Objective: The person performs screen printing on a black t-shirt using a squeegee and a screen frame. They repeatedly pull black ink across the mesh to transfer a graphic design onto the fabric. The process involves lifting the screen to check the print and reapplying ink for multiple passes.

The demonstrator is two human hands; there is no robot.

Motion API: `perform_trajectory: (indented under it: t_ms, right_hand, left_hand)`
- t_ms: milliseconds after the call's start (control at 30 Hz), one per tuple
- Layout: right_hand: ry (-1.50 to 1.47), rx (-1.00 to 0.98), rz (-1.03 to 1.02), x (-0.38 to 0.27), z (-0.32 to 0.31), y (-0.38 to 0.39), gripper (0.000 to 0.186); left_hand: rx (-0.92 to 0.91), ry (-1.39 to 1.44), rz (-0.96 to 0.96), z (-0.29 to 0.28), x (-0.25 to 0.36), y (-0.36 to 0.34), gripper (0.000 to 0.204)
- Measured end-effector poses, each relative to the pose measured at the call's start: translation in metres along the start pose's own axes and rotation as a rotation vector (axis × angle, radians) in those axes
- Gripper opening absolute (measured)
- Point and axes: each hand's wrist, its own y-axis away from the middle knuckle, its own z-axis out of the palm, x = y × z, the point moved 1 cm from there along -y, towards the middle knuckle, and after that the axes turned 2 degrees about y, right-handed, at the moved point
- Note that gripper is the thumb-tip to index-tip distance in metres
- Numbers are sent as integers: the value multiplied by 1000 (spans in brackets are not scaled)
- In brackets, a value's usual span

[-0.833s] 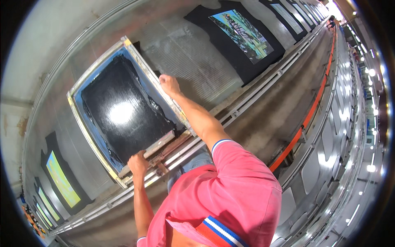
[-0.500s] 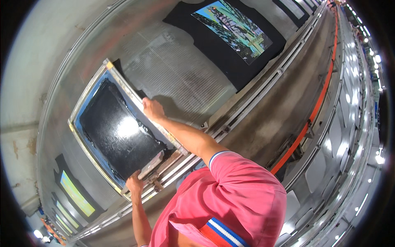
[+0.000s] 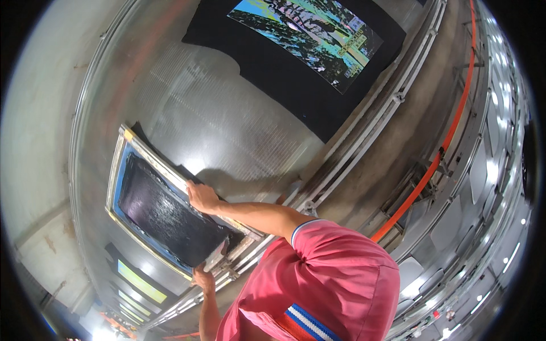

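Note:
A screen-printing frame (image 3: 116,170) with blue mesh and a glossy black ink layer (image 3: 162,207) lies on the long metal table (image 3: 210,96). My right hand (image 3: 202,198) grips the frame's upper right bar. My left hand (image 3: 203,277) is closed on the frame's near edge, by a bar at its lower end, its fingertips partly hidden. Beyond the frame, a black T-shirt (image 3: 273,68) with a colourful printed panel (image 3: 301,34) lies flat.
More dark shirts with yellow-green panels (image 3: 139,278) lie along the table at the lower left. A metal rail (image 3: 369,136) follows the table's near edge. An orange rail (image 3: 421,184) runs on the right beside rows of metal platens (image 3: 446,227) and ceiling lights.
Both hands and the frame have shifted down and leftward in the view, along the table away from the printed shirt. The shirt now appears larger and higher in view.

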Motion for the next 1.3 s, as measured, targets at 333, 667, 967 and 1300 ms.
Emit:
perform_trajectory:
  t_ms: [333, 667, 967, 1300]
  right_hand:
    - [-130, -85, -11, 2, -1, 1, 20]
    - [-176, -153, 32, -5, -10, 0, 19]
    - [-108, -123, 2, 3, 1, 1, 19]
    - [-113, 75, -22, 0, 8, 1, 19]
  left_hand:
    - [-42, 6, -8, -6, 4, 1, 31]
    - [-132, 60, -160, -6, 3, 4, 36]
    - [-80, -69, -21, -1, -1, 8, 42]
    - [29, -53, 164, -1, -19, 1, 36]
